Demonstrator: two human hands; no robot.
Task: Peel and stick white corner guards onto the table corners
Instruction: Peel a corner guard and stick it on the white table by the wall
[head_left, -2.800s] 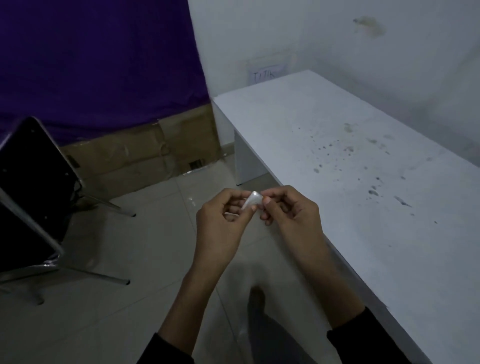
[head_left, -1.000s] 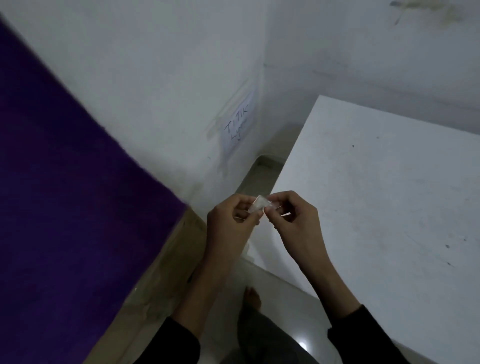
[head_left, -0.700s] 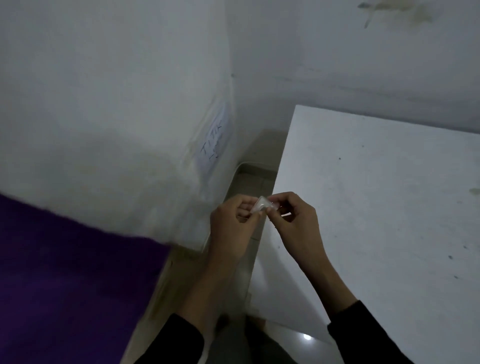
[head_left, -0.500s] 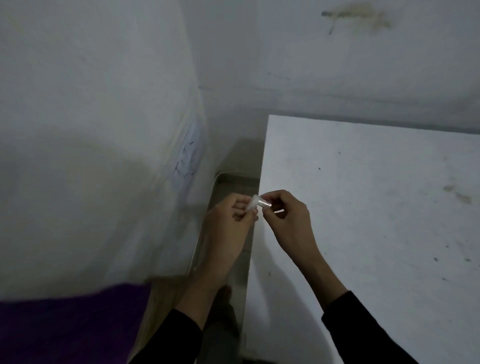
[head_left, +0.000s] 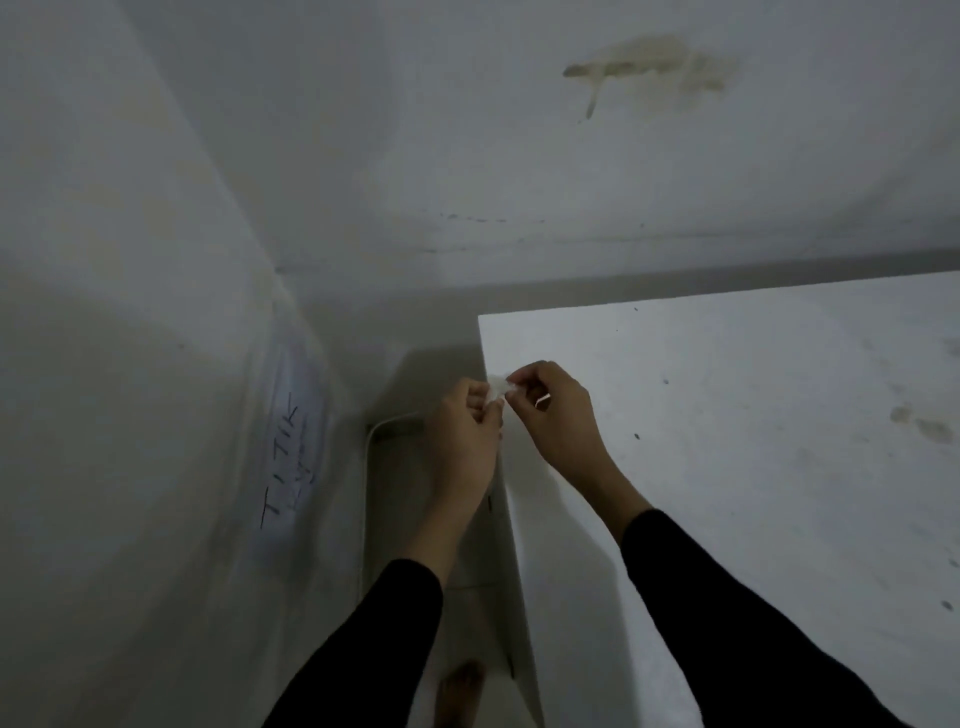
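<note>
A small white corner guard is pinched between the fingertips of both hands, just over the left edge of the white table. My left hand holds it from the left, beside the table edge. My right hand pinches it from the right, above the tabletop. The table's far left corner lies a short way beyond the hands. Whether a backing film is on the guard cannot be made out.
White walls close in on the left and behind the table, leaving a narrow gap beside it. A paper note with handwriting is taped to the left wall. My bare foot stands on the floor below.
I have walked from the table's long side to its far end by the wall corner. Both hands kept the corner guard pinched and now hover near the far left corner.
</note>
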